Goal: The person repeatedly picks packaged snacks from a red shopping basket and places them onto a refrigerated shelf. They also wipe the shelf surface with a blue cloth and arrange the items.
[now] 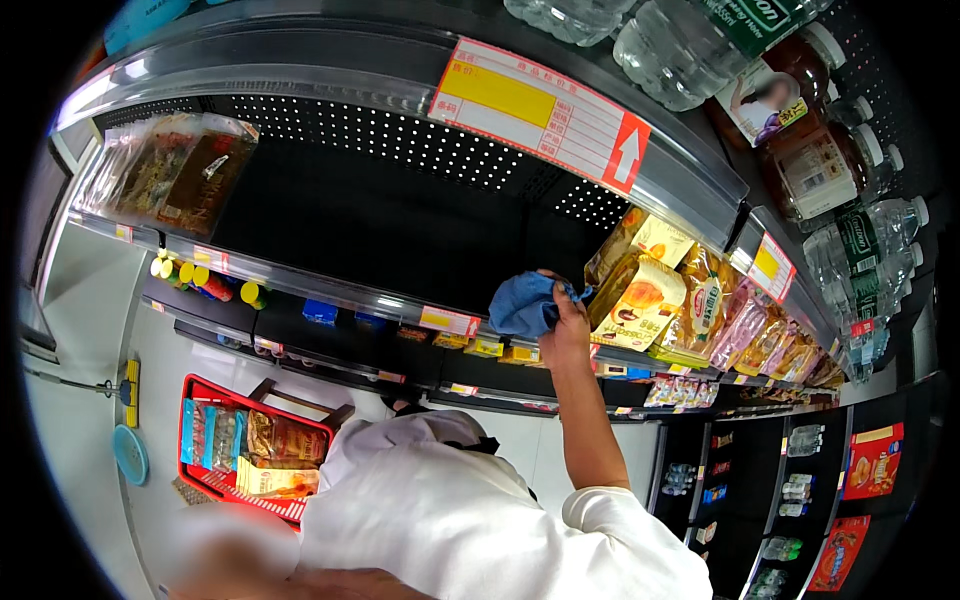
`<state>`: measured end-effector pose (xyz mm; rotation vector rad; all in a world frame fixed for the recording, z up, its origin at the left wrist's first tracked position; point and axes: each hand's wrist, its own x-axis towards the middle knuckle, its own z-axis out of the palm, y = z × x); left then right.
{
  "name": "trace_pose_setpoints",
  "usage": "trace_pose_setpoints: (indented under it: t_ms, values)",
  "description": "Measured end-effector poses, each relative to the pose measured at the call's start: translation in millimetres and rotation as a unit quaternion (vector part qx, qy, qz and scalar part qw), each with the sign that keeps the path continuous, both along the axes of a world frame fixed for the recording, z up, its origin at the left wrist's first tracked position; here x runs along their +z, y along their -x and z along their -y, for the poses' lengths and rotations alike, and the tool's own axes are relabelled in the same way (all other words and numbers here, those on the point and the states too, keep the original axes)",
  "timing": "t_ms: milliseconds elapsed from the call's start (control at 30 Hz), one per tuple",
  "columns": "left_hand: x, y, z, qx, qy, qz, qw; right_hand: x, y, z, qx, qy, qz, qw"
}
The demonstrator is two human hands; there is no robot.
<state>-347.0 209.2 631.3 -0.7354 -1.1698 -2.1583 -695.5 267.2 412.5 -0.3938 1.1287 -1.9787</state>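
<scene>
My right hand [566,319], its arm stretched out from a white short sleeve, grips a crumpled blue cloth [523,304] at the front edge of a black shelf [360,202]. Just right of the hand stand a croissant package [641,304] and other bagged bread [701,296]. Fingers wrap the cloth from the right, and part of it pokes out near the croissant package. Skin of what seems to be my left arm [360,583] shows at the bottom edge; a blurred patch there hides whether the left hand is in it.
Flat clear packets [180,176] stand at the shelf's left end. Bottled drinks [859,270] line the upper right. Lower shelves hold small boxes [484,347] and yellow-capped containers [199,277]. A red basket [187,435] with packaged food, a wooden stool [300,405] and a blue basin [130,454] are on the floor.
</scene>
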Motion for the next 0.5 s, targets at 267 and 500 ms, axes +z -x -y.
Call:
trace_pose_setpoints:
  t_ms: [267,500]
  values:
    - [-65,30,80,0.437,0.180,0.338,0.814,13,12,2,0.094,-0.090,-0.047,0.990]
    - [-216,29,178,0.537,0.597,0.499,0.326,28,23,19,0.117,-0.112,-0.186,0.969]
